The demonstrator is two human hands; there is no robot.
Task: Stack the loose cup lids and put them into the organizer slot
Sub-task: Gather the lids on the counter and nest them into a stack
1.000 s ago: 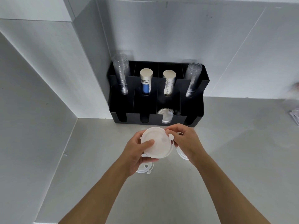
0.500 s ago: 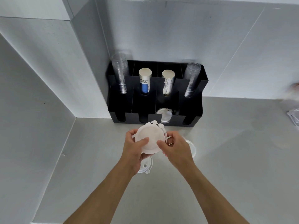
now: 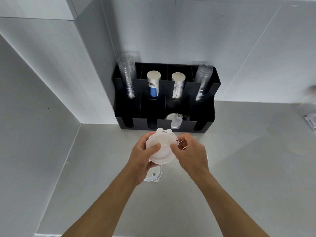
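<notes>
A stack of white cup lids (image 3: 161, 148) is held above the counter, just in front of the black organizer (image 3: 164, 124). My left hand (image 3: 141, 158) grips the stack from the left, thumb on top. My right hand (image 3: 191, 154) pinches its right edge. Small round tabs stick out at the stack's far side. One loose lid (image 3: 153, 176) lies on the counter under my left hand. Another lid (image 3: 174, 120) leans in the organizer's third front slot.
The organizer stands in the counter's back corner against the wall, holding clear cup stacks (image 3: 127, 76) at both ends and two paper cup stacks (image 3: 153, 84) in the middle. A wall panel runs along the left. Crumpled plastic (image 3: 311, 119) lies at the far right edge.
Both hands have shifted slightly left and toward the organizer with the lid stack. The lid that lay to the right of my right hand is now hidden behind it.
</notes>
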